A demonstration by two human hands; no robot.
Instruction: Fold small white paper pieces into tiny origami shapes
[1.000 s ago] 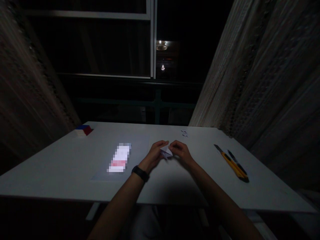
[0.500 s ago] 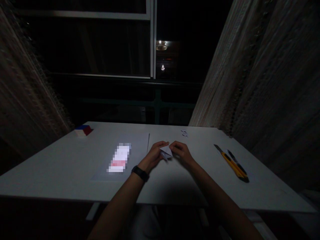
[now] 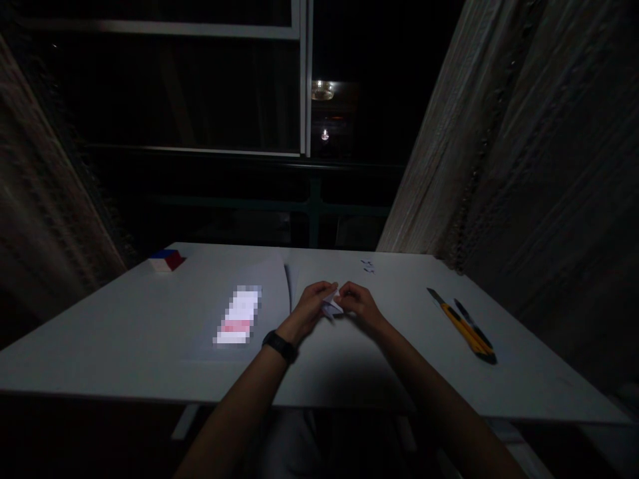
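A small folded piece of white paper (image 3: 331,306) is pinched between both my hands just above the middle of the white table (image 3: 124,332). My left hand (image 3: 310,307), with a dark watch on its wrist, closes its fingers on the paper's left side. My right hand (image 3: 362,306) grips the right side with its fingertips. The fold is narrow and pointed downward.
A sheet of paper (image 3: 249,299) lies left of my hands, its right edge lifted. A yellow utility knife (image 3: 462,326) and a dark pen (image 3: 474,324) lie at the right. A red-and-blue block (image 3: 166,259) sits at the far left corner. Curtains hang on both sides.
My hands have drawn closer together, making the folded paper narrower. The right edge of the sheet at the left has lifted, and the left curtain has swung.
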